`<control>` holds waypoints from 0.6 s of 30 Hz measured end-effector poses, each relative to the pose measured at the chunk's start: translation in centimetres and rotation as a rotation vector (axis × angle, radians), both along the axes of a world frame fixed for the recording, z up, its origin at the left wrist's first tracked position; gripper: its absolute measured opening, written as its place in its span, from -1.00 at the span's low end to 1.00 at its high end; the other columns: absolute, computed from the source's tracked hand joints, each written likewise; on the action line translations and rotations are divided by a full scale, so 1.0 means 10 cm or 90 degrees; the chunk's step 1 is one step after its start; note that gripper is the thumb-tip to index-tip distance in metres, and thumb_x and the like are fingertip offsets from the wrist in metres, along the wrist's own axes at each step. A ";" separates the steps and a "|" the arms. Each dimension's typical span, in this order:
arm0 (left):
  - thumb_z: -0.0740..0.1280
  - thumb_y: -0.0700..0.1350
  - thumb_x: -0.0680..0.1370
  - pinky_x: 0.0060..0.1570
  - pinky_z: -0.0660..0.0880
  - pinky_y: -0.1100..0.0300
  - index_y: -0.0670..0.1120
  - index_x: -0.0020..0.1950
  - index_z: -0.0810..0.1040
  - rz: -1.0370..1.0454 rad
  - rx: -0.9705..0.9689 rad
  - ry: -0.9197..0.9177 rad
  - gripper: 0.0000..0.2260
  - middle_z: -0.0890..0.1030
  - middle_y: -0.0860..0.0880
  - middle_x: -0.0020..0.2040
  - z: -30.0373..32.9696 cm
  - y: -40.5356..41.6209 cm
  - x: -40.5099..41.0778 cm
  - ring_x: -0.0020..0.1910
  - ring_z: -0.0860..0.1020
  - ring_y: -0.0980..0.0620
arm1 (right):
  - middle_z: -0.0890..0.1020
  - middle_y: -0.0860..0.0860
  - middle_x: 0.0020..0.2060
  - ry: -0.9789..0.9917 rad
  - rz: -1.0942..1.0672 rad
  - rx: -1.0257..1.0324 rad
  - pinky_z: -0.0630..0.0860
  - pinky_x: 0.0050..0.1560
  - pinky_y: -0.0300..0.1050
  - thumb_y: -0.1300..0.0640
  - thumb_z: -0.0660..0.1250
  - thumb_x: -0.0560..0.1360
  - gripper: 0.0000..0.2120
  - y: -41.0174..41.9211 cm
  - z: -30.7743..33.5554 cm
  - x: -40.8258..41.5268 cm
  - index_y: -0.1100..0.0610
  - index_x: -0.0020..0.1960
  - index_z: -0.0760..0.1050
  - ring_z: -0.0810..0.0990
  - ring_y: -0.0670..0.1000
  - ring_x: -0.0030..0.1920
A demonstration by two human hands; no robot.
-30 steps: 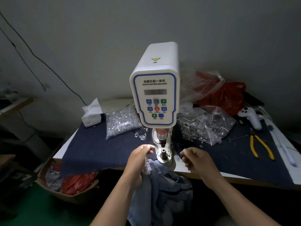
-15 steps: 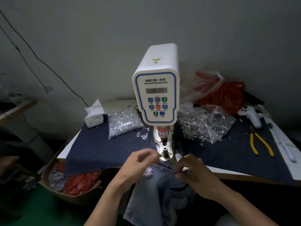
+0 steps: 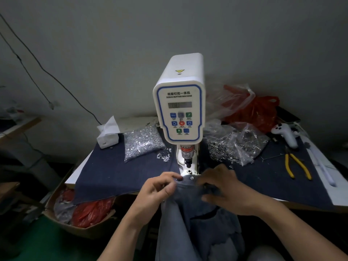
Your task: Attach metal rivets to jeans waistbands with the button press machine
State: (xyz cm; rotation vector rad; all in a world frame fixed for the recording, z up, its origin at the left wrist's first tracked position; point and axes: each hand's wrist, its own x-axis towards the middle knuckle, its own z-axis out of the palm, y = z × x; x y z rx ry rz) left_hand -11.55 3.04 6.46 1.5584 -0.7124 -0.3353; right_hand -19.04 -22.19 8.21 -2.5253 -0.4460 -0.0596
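A white servo button machine (image 3: 179,102) stands at the table's front edge, its punch and die (image 3: 188,167) just behind the hands. Blue jeans (image 3: 199,223) hang from the table edge down toward me. Their waistband (image 3: 188,180) is stretched flat right in front of the die, with a metal rivet (image 3: 191,178) showing on it. My left hand (image 3: 160,187) pinches the waistband on the left. On the right, my right hand (image 3: 224,187) grips it, fingers curled into the cloth.
Dark denim cloth (image 3: 120,172) covers the table. A bag of silver rivets (image 3: 141,144) lies left of the machine, bags of metal parts (image 3: 231,146) right. Yellow pliers (image 3: 296,164), a white controller (image 3: 286,134), a tissue box (image 3: 108,136) and red bags (image 3: 252,110) lie around.
Both hands have closed in on the jeans and pulled the waistband up taut in front of the die; one second ago the right hand held nothing.
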 end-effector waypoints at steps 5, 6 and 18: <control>0.57 0.06 0.47 -0.05 0.50 0.14 -0.15 -0.25 0.53 -0.004 -0.144 0.202 -0.65 0.59 -0.17 0.03 -0.04 0.02 0.06 -0.08 0.55 -0.05 | 0.31 -0.15 0.33 0.001 -0.042 0.167 0.34 0.37 -0.11 0.05 0.51 0.50 -0.83 -0.02 -0.10 -0.02 -0.11 0.02 0.56 0.30 -0.12 0.37; 0.57 0.04 0.47 -0.08 0.50 0.16 -0.15 -0.24 0.52 -0.018 -0.153 0.216 -0.66 0.58 -0.18 0.00 -0.04 0.01 0.06 -0.11 0.55 -0.04 | 0.44 -0.18 0.21 0.025 -0.018 0.196 0.41 0.27 -0.15 0.07 0.49 0.51 -0.84 -0.02 -0.11 0.00 -0.08 -0.01 0.53 0.42 -0.20 0.24; 0.43 -0.04 0.55 -0.31 0.49 0.21 -0.18 -0.19 0.53 0.055 -0.111 0.322 -0.75 0.53 -0.13 -0.30 -0.26 -0.07 0.15 -0.35 0.52 0.02 | 0.61 -0.21 -0.27 0.180 -0.062 0.407 0.42 -0.10 -0.40 0.25 0.47 0.53 -0.81 -0.10 -0.21 0.17 -0.03 -0.13 0.59 0.53 -0.26 -0.20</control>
